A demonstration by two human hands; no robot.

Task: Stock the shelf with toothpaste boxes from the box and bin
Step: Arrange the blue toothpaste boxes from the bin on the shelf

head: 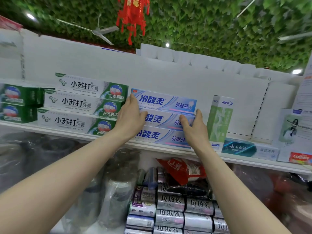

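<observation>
Shelf (162, 150): white board running left to right, with a white back panel behind it.
Blue boxes (166, 102): three toothpaste boxes stacked mid-shelf.
Green boxes (81, 103): three stacked just left of the blue ones.
Left hand (130, 119): fingers spread flat against the left end of the blue stack.
Right hand (194, 125): fingers loosely spread on the right end of the middle blue box.
Ceiling (202, 22): leafy green covering, red ornament (133, 16), fan (98, 31).
Below: rolls of bags (170, 205).

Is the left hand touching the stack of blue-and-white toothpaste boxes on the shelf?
Touching. The head view shows the left hand lying against the left end of the stack of blue-and-white toothpaste boxes, its fingers on the middle box's face, no gap visible.
</observation>
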